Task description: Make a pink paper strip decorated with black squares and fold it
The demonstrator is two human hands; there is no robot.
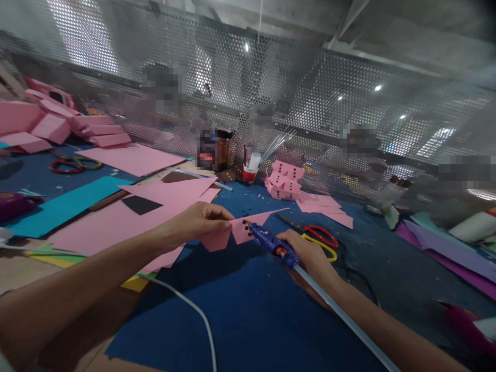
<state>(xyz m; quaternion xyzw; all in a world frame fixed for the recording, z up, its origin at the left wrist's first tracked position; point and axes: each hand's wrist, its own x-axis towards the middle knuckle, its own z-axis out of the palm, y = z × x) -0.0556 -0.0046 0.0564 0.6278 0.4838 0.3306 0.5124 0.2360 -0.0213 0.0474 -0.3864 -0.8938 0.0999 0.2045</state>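
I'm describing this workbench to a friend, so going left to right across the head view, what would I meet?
Scissors on the left → black paper piece → left hand → blue glue gun → purple sheets.

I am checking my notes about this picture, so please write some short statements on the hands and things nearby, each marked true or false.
1. The left hand holds pink paper. True.
2. The right hand holds a blue glue gun. True.
3. The glue gun is pointed away from the paper. False: its nozzle is at the black squares on the paper.
4. Scissors lie near the right hand. True.
5. All paper on the left is pink. False: a teal sheet lies there too.
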